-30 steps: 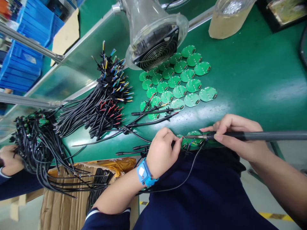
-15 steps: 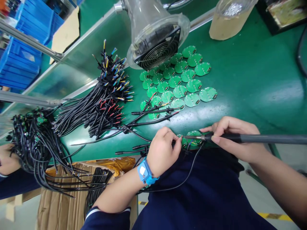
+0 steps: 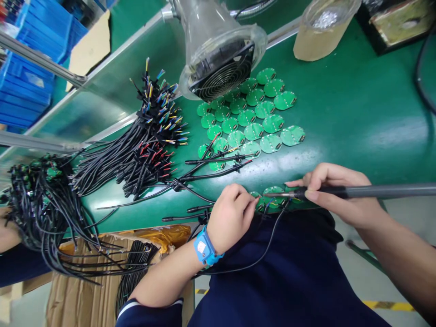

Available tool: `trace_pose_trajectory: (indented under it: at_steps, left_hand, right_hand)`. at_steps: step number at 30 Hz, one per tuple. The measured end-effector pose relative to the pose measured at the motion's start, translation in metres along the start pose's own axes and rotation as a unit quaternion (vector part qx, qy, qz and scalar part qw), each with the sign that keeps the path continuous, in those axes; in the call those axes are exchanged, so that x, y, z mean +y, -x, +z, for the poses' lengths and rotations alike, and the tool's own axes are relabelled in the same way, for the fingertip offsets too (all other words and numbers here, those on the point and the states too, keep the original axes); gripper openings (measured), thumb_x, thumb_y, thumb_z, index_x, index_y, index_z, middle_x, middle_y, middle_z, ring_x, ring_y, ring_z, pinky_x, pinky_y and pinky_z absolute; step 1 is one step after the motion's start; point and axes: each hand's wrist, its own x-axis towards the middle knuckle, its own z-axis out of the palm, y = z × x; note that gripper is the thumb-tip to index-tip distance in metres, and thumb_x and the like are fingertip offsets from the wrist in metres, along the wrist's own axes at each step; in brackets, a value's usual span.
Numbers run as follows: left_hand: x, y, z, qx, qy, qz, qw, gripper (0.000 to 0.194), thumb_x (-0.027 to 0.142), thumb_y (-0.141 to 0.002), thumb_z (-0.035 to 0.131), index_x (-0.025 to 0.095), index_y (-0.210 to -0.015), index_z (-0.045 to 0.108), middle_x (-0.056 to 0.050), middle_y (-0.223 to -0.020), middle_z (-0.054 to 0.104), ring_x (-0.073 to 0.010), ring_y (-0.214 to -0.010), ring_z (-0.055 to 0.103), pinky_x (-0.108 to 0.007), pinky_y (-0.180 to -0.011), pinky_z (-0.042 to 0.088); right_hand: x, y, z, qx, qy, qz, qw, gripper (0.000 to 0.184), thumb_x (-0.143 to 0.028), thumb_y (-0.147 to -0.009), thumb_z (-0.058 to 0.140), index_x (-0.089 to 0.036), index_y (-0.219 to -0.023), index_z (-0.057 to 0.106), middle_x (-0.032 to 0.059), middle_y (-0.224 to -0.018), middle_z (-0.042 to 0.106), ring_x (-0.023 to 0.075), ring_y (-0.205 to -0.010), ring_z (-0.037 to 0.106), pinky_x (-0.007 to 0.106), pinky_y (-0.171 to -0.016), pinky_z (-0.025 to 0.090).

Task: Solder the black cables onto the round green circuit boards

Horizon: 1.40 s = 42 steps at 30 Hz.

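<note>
My right hand (image 3: pixel 340 193) is closed around a soldering iron (image 3: pixel 357 191), held level like a pen. Its metal tip points left, over the small round green circuit boards at the table's near edge. My left hand (image 3: pixel 230 213), with a blue strap (image 3: pixel 205 247) round the wrist, pinches what looks like a thin wire near that tip. One circuit board (image 3: pixel 272 193) lies under the iron's shaft, with coloured wires at its lower side. Another board (image 3: pixel 255 195) is partly hidden by my left fingers. A black cable (image 3: pixel 272 238) loops down from the boards across my lap.
Several green boards (image 3: pixel 254 131) lie in rows beneath a fume extractor (image 3: pixel 223 68). Bundled black cables (image 3: pixel 119 150) with stripped ends lie left, beside a tangled cable pile (image 3: pixel 44 195) and another person's hand (image 3: pixel 8 231). A cardboard box (image 3: pixel 78 290) stands below; a tub (image 3: pixel 323 34) stands behind.
The view has shifted slightly. The iron's tip and my left fingertips stay close together over the boards. The other person's hand at far left has moved a little lower in view.
</note>
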Motion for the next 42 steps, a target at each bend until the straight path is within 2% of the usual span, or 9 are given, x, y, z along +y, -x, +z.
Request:
trace_pose_trajectory:
  at_steps: [4,11,18,25,29,34,36,40,42]
  left_hand:
    - [-0.001,0.002,0.0,-0.006,-0.014,0.028,0.999,0.014,0.022,-0.088,0.049,0.015,-0.084,0.06,-0.006,-0.084,0.053,-0.0157,-0.081,0.049,-0.03,-0.073,0.045]
    - [0.003,0.001,0.003,0.011,-0.015,0.007,1.0,0.015,0.021,-0.087,0.049,0.013,-0.083,0.061,-0.006,-0.082,0.052,-0.0156,-0.08,0.049,-0.03,-0.072,0.045]
    - [0.004,0.0,0.002,0.003,-0.021,-0.003,1.0,0.016,0.021,-0.087,0.049,0.013,-0.082,0.061,-0.005,-0.082,0.052,-0.0154,-0.08,0.049,-0.029,-0.072,0.045]
    - [0.007,-0.002,0.0,-0.005,-0.04,-0.004,0.999,0.016,0.021,-0.088,0.048,0.013,-0.08,0.06,-0.005,-0.081,0.051,-0.0155,-0.079,0.048,-0.03,-0.072,0.045]
    - [0.009,-0.002,0.0,-0.011,-0.063,-0.002,0.998,0.017,0.021,-0.088,0.047,0.013,-0.08,0.06,-0.005,-0.081,0.05,-0.0161,-0.079,0.047,-0.03,-0.071,0.045]
    - [0.01,-0.001,0.0,-0.011,-0.069,0.0,0.998,0.017,0.02,-0.088,0.046,0.013,-0.081,0.06,-0.006,-0.082,0.05,-0.0168,-0.08,0.047,-0.032,-0.072,0.045]
    - [0.01,-0.001,0.0,-0.013,-0.069,0.002,0.998,0.017,0.02,-0.088,0.046,0.013,-0.082,0.06,-0.006,-0.083,0.05,-0.0168,-0.08,0.047,-0.032,-0.072,0.045]
    - [0.011,-0.002,-0.001,-0.013,-0.076,0.002,0.997,0.016,0.019,-0.088,0.046,0.014,-0.081,0.059,-0.006,-0.082,0.05,-0.0174,-0.08,0.047,-0.032,-0.071,0.045]
    - [0.012,-0.002,-0.001,-0.012,-0.08,0.002,0.997,0.016,0.019,-0.088,0.046,0.014,-0.081,0.059,-0.006,-0.081,0.05,-0.0176,-0.08,0.047,-0.033,-0.071,0.046]
  right_hand:
    - [0.001,0.001,0.0,-0.016,0.024,-0.01,1.0,0.009,-0.022,-0.074,0.062,-0.022,-0.072,0.053,-0.0043,-0.062,0.048,0.0131,-0.067,0.059,0.038,-0.074,0.055]
    - [0.003,0.004,0.001,-0.022,0.059,-0.045,0.997,0.009,-0.02,-0.073,0.062,-0.022,-0.073,0.053,-0.0044,-0.062,0.049,0.0144,-0.07,0.06,0.039,-0.079,0.054]
    - [0.004,0.005,-0.001,-0.029,0.055,-0.046,0.997,0.009,-0.018,-0.072,0.063,-0.021,-0.073,0.054,-0.0045,-0.062,0.049,0.0141,-0.069,0.059,0.042,-0.081,0.054]
    - [-0.004,0.011,-0.003,0.079,-0.064,-0.088,0.991,0.01,-0.011,-0.072,0.06,-0.019,-0.075,0.054,-0.0047,-0.061,0.049,0.0107,-0.057,0.049,0.053,-0.086,0.051]
    - [-0.005,0.017,-0.006,0.075,-0.04,-0.08,0.993,0.012,-0.011,-0.072,0.06,-0.02,-0.076,0.054,-0.0037,-0.064,0.051,0.0119,-0.061,0.054,0.048,-0.082,0.053]
    - [-0.002,0.015,-0.006,0.009,0.151,-0.064,0.986,0.01,-0.022,-0.072,0.064,-0.024,-0.076,0.055,-0.0022,-0.065,0.06,0.0201,-0.086,0.066,0.029,-0.069,0.054]
    - [-0.004,0.012,-0.004,-0.004,0.195,-0.069,0.978,0.009,-0.025,-0.073,0.063,-0.024,-0.075,0.054,-0.0027,-0.065,0.062,0.0195,-0.087,0.067,0.025,-0.065,0.053]
    - [-0.004,0.008,-0.002,-0.007,0.221,-0.071,0.973,0.009,-0.026,-0.073,0.062,-0.025,-0.073,0.054,-0.003,-0.062,0.063,0.0194,-0.084,0.068,0.025,-0.064,0.053]
    - [-0.002,0.01,-0.003,0.007,0.183,-0.06,0.981,0.009,-0.025,-0.072,0.064,-0.024,-0.073,0.055,-0.0023,-0.065,0.062,0.0205,-0.084,0.067,0.027,-0.064,0.053]
